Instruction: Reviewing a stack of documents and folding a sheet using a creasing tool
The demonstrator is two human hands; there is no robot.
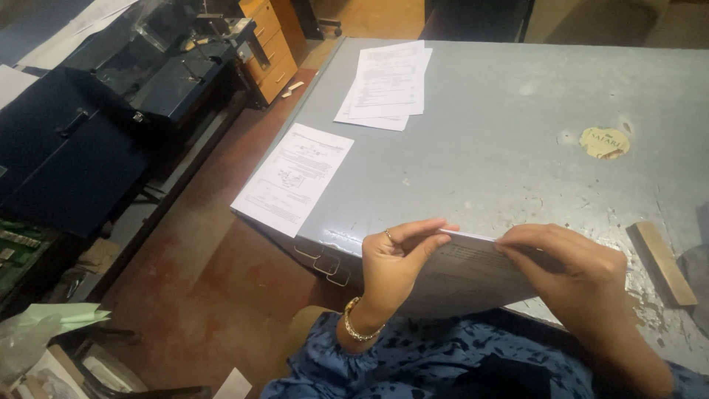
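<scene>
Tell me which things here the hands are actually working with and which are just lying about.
In hand:
- left hand and right hand, both gripping the top edge of the paper stack
- grey table, which the stack stands on

Lying about:
- single printed sheet at the table's left edge
- loose sheets at the far side
- wooden block
- round sticker
- dark machine on the left

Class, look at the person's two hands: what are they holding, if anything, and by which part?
Both hands, left hand and right hand, grip a stack of printed paper along its top edge, near the two corners.
</scene>
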